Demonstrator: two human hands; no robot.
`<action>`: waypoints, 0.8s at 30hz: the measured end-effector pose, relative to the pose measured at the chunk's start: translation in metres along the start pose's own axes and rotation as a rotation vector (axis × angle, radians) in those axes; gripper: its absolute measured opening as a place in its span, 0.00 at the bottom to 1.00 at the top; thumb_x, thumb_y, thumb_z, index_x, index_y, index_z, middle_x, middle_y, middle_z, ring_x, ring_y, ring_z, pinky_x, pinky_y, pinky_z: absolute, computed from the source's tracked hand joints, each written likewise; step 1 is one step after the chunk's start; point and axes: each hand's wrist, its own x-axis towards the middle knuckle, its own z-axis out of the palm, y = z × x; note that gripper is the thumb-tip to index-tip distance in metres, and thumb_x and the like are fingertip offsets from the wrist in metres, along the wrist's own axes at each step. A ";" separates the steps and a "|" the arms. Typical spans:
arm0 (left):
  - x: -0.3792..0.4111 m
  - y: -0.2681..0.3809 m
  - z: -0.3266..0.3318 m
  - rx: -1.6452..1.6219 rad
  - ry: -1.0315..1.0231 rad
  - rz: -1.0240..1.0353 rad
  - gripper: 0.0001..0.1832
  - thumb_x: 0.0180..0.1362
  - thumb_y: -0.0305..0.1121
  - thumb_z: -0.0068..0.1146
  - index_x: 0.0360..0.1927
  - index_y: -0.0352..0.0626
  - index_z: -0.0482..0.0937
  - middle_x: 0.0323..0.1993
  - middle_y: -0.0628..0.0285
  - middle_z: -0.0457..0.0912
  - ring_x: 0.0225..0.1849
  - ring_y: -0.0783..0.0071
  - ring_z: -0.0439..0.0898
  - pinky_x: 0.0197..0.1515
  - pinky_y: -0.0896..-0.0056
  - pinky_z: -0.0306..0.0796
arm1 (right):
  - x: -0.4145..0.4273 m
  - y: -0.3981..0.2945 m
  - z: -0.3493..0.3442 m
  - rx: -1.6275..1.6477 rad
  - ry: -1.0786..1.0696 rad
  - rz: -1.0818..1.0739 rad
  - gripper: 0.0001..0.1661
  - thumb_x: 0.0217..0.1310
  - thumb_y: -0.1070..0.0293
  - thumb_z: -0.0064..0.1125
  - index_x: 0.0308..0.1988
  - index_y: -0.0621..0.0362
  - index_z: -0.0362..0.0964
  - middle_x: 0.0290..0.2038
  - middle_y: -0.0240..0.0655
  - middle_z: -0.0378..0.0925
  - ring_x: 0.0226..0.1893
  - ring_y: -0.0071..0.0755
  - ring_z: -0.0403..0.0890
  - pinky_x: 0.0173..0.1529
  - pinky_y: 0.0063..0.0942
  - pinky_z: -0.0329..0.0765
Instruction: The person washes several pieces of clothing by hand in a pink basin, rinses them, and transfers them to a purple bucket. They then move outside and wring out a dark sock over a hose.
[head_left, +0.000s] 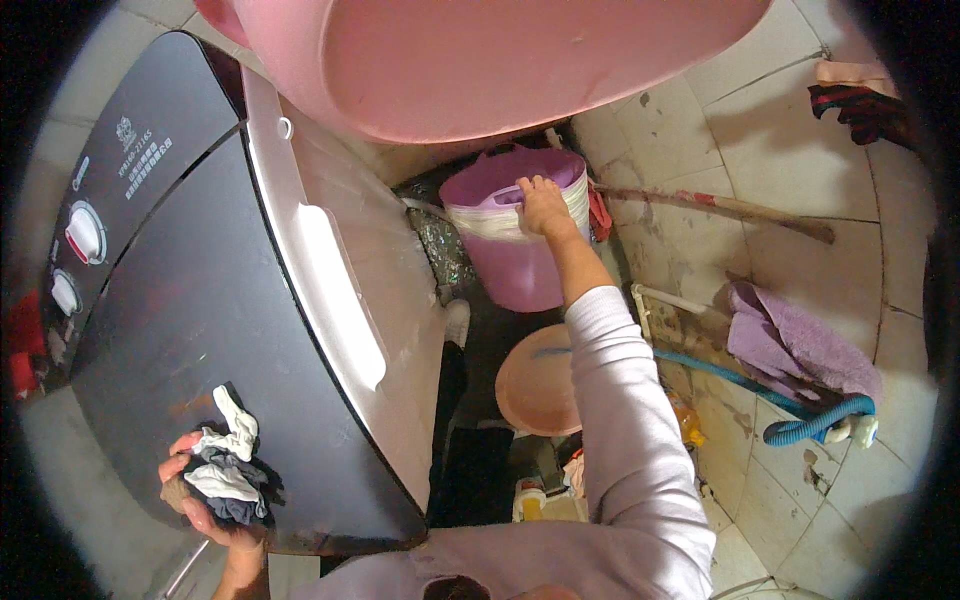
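My left hand (199, 495) is curled around a crumpled bunch of wet-looking white and dark grey cloth items, probably socks (225, 480). They rest on the dark lid of a washing machine (217, 300), near its front corner. With my right arm stretched forward, my right hand (541, 206) grips the handle at the rim of a purple plastic bucket (517, 274). A pale cord or band is wound around the bucket's upper part. The bucket stands on the dark wet floor beside the machine, and what lies deep inside it is hidden.
A big pink plastic tub (487, 67) juts in overhead at the top. An orange-pink basin (532, 382) sits on the floor under my right arm. Along the tiled wall are a wooden stick (772, 217), a purple towel (795, 345) and a blue hose (750, 390).
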 end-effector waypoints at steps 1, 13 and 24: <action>0.000 0.000 0.001 0.014 0.004 0.010 0.26 0.63 0.54 0.37 0.51 0.43 0.65 0.52 0.51 0.68 0.55 0.58 0.67 0.63 0.52 0.59 | 0.000 -0.001 0.000 0.004 -0.002 0.008 0.31 0.56 0.63 0.60 0.59 0.53 0.63 0.53 0.46 0.68 0.58 0.50 0.67 0.64 0.41 0.62; 0.000 0.000 -0.002 -0.010 0.004 -0.031 0.28 0.59 0.57 0.40 0.51 0.43 0.65 0.52 0.51 0.68 0.56 0.58 0.66 0.63 0.51 0.58 | 0.007 -0.003 0.006 0.028 0.046 -0.012 0.30 0.54 0.63 0.59 0.57 0.54 0.64 0.51 0.48 0.68 0.56 0.52 0.68 0.62 0.42 0.64; -0.002 -0.002 -0.005 -0.032 -0.005 -0.029 0.32 0.57 0.60 0.43 0.51 0.42 0.64 0.52 0.50 0.68 0.56 0.57 0.66 0.63 0.51 0.58 | 0.005 -0.007 0.001 -0.013 0.006 0.033 0.28 0.57 0.59 0.60 0.56 0.53 0.67 0.52 0.47 0.71 0.57 0.51 0.69 0.63 0.42 0.63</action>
